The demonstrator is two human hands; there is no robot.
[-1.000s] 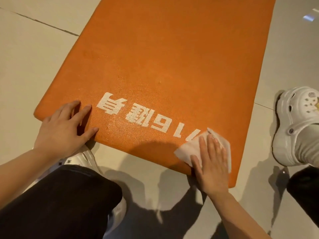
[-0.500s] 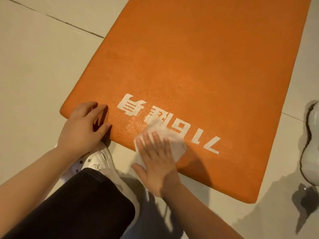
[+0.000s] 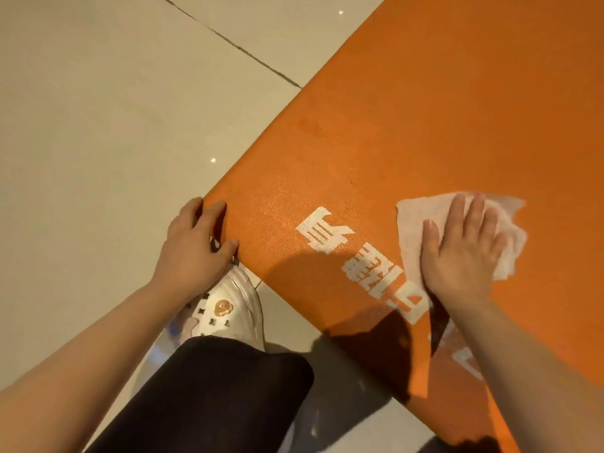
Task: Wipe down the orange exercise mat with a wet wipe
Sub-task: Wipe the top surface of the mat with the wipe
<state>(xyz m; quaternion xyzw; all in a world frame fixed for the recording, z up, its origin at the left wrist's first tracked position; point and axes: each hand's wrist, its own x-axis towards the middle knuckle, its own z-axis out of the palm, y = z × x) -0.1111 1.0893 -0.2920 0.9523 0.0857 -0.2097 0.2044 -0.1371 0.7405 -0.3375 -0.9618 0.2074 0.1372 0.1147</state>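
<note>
The orange exercise mat [image 3: 425,132] lies on the tiled floor and runs from the lower right to the top right, with white printed lettering near its near end. My right hand [image 3: 464,250] lies flat with straight fingers on a crumpled white wet wipe [image 3: 411,223], pressing it onto the mat just beyond the lettering. My left hand [image 3: 192,243] rests on the mat's near left corner, its fingers bent over the edge.
Beige floor tiles [image 3: 98,125] with a dark grout line fill the left side. My white clog with charms [image 3: 228,308] stands by the mat's corner, and my knee in black trousers [image 3: 228,397] is at the bottom.
My right hand has slid the wipe away from the near edge to beyond the lettering. The camera has swung left, so the mat now lies diagonally. My left hand stays at the corner.
</note>
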